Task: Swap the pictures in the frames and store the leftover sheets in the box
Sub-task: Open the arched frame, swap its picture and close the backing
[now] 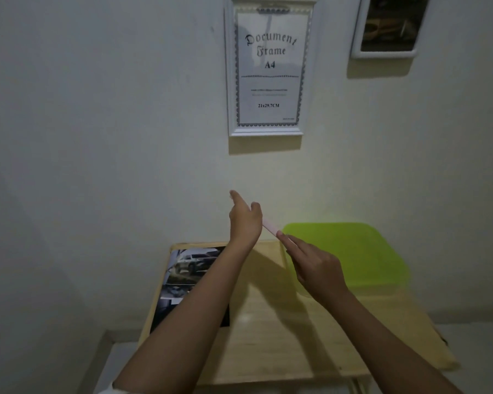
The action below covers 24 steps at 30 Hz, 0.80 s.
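A white document frame point(268, 66) hangs on the wall and holds a sheet printed "Document Frame A4". A second white frame point(387, 27) with a dark picture hangs at the upper right. On the wooden table point(282, 336) lies a photo print of a car point(188, 268), partly under my left forearm. A box with a green lid point(353, 251) stands at the table's back right. My left hand point(244, 220) is raised below the document frame. My right hand point(310, 265) is beside it. A small pale pink strip point(271, 227) spans between both hands' fingers.
The table stands against a plain white wall. Its left and front edges drop to a pale floor. A dark clip or hinge point(443, 341) shows at the table's right edge.
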Motion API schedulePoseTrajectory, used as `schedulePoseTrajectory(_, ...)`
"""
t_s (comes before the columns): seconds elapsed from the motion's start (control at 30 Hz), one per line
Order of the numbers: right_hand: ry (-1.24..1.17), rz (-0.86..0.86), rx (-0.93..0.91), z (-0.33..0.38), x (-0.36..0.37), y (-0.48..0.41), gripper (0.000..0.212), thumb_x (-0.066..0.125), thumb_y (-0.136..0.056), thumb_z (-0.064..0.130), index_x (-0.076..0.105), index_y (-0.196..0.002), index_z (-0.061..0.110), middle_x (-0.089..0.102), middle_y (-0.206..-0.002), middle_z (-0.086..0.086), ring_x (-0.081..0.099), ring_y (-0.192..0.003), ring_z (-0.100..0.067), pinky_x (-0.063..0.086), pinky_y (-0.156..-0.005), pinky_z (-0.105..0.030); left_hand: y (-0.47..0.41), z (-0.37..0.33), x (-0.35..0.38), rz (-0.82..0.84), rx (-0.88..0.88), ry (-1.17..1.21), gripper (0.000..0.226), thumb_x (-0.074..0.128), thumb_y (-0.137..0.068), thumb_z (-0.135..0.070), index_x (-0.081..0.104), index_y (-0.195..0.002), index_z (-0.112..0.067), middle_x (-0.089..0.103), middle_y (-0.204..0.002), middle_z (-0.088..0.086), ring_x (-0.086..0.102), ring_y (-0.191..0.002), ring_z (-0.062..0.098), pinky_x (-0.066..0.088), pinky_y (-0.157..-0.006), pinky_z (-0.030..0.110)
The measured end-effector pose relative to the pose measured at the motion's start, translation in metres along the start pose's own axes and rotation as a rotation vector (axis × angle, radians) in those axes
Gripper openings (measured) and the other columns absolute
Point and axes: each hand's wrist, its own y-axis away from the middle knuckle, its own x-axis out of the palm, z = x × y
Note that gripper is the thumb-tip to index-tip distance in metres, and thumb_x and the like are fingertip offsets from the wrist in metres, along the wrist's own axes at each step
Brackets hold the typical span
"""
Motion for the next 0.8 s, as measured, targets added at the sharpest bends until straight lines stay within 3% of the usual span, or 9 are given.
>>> schedulePoseTrajectory(0.07, -0.035, 0.006, 0.003, 0.002, 0.005, 0.002, 0.065, 0.062, -0.075, 0.007, 0.045, -0.133, 0.029, 0.065, -0.119, 0.008, 0.066, -0.071, -0.015, 0.042, -0.044, -0.023, 0.001, 0.009, -0.003, -0.003, -0.01, 0.108, 0.06, 0.036, -0.098, -0.014, 0.004, -0.148, -0.016, 0.049, -0.093, -0.002, 0.054, -0.075, 0.015, 0.052, -0.082, 0.043)
schedulePoseTrajectory(0.1, -0.061, 0.011, 0.003, 0.005, 0.008, 0.003, 0.062, 0.063, -0.077, 0.009, 0.047, -0.133, 0.03, 0.064, -0.12, 0.008, 0.067, -0.078, -0.014, 0.045, -0.048, -0.023, 0.002, 0.014, -0.006, -0.006, -0.013, 0.148, 0.058, 0.036, -0.098, -0.014, 0.006, -0.148, -0.018, 0.047, -0.096, -0.005, 0.052, -0.073, 0.011, 0.052, -0.078, 0.041)
schedulePoseTrajectory(0.23, -0.154, 0.038, 0.025, 0.025, 0.021, 0.01, 0.046, 0.055, -0.087, 0.019, 0.05, -0.132, 0.029, 0.061, -0.126, 0.005, 0.064, -0.101, -0.014, 0.05, -0.063, -0.024, -0.005, 0.05, -0.025, -0.014, -0.067, 0.256, 0.056, 0.04, -0.098, -0.018, 0.014, -0.148, -0.021, 0.036, -0.145, 0.007, 0.055, -0.112, 0.025, 0.054, -0.076, 0.03)
schedulePoseTrajectory(0.37, -0.388, 0.122, 0.039, 0.055, 0.036, 0.02, 0.041, 0.044, -0.094, 0.023, 0.048, -0.134, 0.021, 0.057, -0.132, 0.002, 0.056, -0.118, -0.017, 0.049, -0.092, -0.03, -0.002, 0.087, -0.051, -0.03, -0.114, 0.324, 0.054, 0.044, -0.097, -0.018, 0.022, -0.146, -0.024, 0.037, -0.146, 0.006, 0.054, -0.116, 0.026, 0.054, -0.082, 0.035)
schedulePoseTrajectory(0.43, -0.63, 0.156, 0.104, 0.07, 0.037, 0.024, 0.038, 0.044, -0.095, 0.025, 0.05, -0.132, 0.021, 0.054, -0.132, 0.008, 0.051, -0.121, -0.007, 0.041, -0.1, -0.023, 0.004, 0.102, -0.066, -0.034, -0.155, 0.37, 0.055, 0.044, -0.097, -0.015, 0.021, -0.146, -0.025, 0.039, -0.143, 0.002, 0.055, -0.114, 0.025, 0.052, -0.084, 0.037)
schedulePoseTrajectory(0.5, -0.799, 0.173, 0.22, 0.077, 0.042, 0.022, 0.038, 0.042, -0.094, 0.031, 0.053, -0.129, 0.021, 0.054, -0.128, 0.012, 0.049, -0.118, 0.001, 0.038, -0.1, -0.017, 0.01, 0.117, -0.08, -0.022, -0.194, 0.438, 0.055, 0.044, -0.097, -0.012, 0.022, -0.146, -0.022, 0.041, -0.142, 0.006, 0.057, -0.112, 0.026, 0.054, -0.083, 0.038)
schedulePoseTrajectory(0.63, -0.772, 0.21, 0.507, 0.063, 0.076, 0.008, 0.038, 0.044, -0.095, 0.028, 0.05, -0.131, 0.016, 0.053, -0.133, -0.002, 0.047, -0.122, -0.014, 0.036, -0.102, -0.025, 0.02, 0.141, -0.105, 0.028, -0.255, 0.492, 0.051, 0.042, -0.097, -0.01, 0.027, -0.145, -0.019, 0.049, -0.135, 0.01, 0.064, -0.096, 0.017, 0.056, -0.079, 0.034)
schedulePoseTrajectory(0.73, -0.697, 0.474, 0.659, 0.049, 0.105, 0.016, 0.046, 0.047, -0.095, 0.028, 0.038, -0.139, 0.018, 0.04, -0.144, -0.007, 0.038, -0.131, -0.021, 0.03, -0.105, -0.03, 0.026, 0.16, -0.116, 0.077, -0.303, 0.557, 0.048, 0.04, -0.097, -0.007, 0.031, -0.143, -0.017, 0.054, -0.128, 0.012, 0.06, -0.108, 0.024, 0.054, -0.083, 0.036)
schedulePoseTrajectory(0.8, -0.794, 0.635, 0.774, 0.049, 0.117, 0.032, 0.048, 0.048, -0.095, 0.032, 0.038, -0.14, 0.021, 0.043, -0.143, -0.005, 0.041, -0.129, -0.023, 0.035, -0.101, -0.033, 0.024, 0.176, -0.119, 0.099, -0.333, 0.589, 0.045, 0.039, -0.097, -0.007, 0.034, -0.142, -0.015, 0.054, -0.128, 0.014, 0.056, -0.115, 0.027, 0.054, -0.084, 0.035)
